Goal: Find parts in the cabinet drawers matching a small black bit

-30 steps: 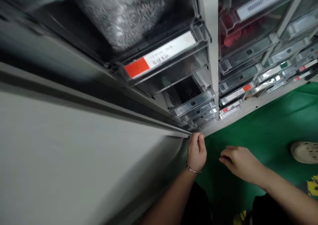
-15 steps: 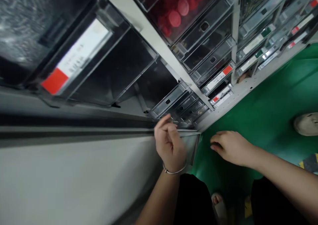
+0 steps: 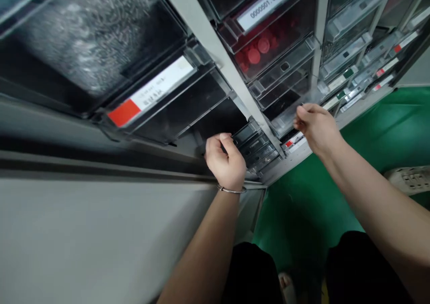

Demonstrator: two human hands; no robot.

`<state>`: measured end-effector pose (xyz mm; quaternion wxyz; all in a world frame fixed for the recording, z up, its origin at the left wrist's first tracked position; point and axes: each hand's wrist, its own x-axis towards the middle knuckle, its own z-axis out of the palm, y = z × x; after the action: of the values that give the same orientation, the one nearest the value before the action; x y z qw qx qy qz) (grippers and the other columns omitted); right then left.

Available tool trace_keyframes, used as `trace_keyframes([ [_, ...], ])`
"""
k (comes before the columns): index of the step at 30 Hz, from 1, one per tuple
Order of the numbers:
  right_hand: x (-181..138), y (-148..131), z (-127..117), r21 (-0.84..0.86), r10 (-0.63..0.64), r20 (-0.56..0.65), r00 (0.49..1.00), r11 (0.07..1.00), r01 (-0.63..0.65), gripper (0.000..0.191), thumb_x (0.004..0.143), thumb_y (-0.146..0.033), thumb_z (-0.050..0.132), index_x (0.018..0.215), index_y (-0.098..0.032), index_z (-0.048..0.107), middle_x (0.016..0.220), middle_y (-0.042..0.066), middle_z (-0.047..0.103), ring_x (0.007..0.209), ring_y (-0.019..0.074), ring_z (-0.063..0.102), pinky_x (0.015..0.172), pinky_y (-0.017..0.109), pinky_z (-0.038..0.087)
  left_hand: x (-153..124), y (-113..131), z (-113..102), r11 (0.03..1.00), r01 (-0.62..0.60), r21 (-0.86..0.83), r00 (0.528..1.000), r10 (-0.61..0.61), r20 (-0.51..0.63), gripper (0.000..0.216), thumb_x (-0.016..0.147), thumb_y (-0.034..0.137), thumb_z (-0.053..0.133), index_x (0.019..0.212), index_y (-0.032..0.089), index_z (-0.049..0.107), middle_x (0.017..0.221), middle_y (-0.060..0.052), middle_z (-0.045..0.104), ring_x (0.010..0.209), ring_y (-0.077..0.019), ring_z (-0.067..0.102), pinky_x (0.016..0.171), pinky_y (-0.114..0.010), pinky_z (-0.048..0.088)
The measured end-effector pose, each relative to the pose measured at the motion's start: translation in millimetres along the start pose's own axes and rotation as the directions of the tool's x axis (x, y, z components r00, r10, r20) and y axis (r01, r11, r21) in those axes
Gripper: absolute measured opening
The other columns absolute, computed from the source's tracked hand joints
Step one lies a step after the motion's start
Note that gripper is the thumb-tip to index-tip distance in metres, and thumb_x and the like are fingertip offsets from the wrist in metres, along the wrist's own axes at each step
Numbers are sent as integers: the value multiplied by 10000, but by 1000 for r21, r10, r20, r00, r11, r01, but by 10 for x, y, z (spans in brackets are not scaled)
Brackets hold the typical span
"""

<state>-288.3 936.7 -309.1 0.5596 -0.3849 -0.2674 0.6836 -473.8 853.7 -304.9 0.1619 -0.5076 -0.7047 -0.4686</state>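
Observation:
I face a cabinet of clear plastic drawers (image 3: 188,102) from close above. My left hand (image 3: 225,160), with a thin metal bangle (image 3: 231,190) on the wrist, is curled with its fingers hooked on the front of a low clear drawer (image 3: 245,134) in the left column. My right hand (image 3: 314,125) is closed in a pinch on the front lip of a clear drawer (image 3: 285,122) in the neighbouring column. A grey upright (image 3: 231,80) separates the two columns.
A drawer with red caps (image 3: 262,49) sits higher up, under a white label. Another drawer holds small metal parts (image 3: 87,40). A grey panel (image 3: 101,232) fills the left. Green floor (image 3: 369,134) lies to the right, with a white power strip (image 3: 410,178). My dark-clothed knees (image 3: 255,272) are below.
Both hands rose from near the floor to the drawers. The left moved up onto a low drawer front; the right lifted off the green floor and pinched a drawer lip.

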Motion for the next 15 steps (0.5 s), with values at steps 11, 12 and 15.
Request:
trace_keyframes([
  [11, -475, 77, -672, -25, -65, 145, 987, 997, 69, 428, 597, -473, 876, 757, -183, 605, 724, -22, 574, 666, 95, 571, 581, 200, 524, -204, 142, -249, 980, -31, -198, 999, 32, 1, 260, 970, 288, 437, 761, 178, 548, 912, -83, 654, 950, -185, 619, 887, -319, 456],
  [12, -457, 78, -661, -36, -68, 151, 986, 997, 74, 445, 596, -496, 876, 762, -185, 604, 720, -23, 578, 666, 97, 576, 585, 205, 529, -289, 188, -324, 977, 17, -212, 1000, -13, 23, 261, 972, 285, 439, 760, 181, 550, 918, -73, 657, 940, -175, 618, 876, -303, 457],
  [15, -343, 61, -593, -91, -59, 159, 985, 993, 74, 532, 532, -574, 892, 763, -186, 611, 702, -7, 607, 665, 117, 600, 565, 216, 527, -656, 294, -571, 960, 169, -225, 978, -135, 158, 264, 991, 283, 436, 797, 188, 586, 961, -46, 673, 939, -148, 611, 846, -255, 455],
])
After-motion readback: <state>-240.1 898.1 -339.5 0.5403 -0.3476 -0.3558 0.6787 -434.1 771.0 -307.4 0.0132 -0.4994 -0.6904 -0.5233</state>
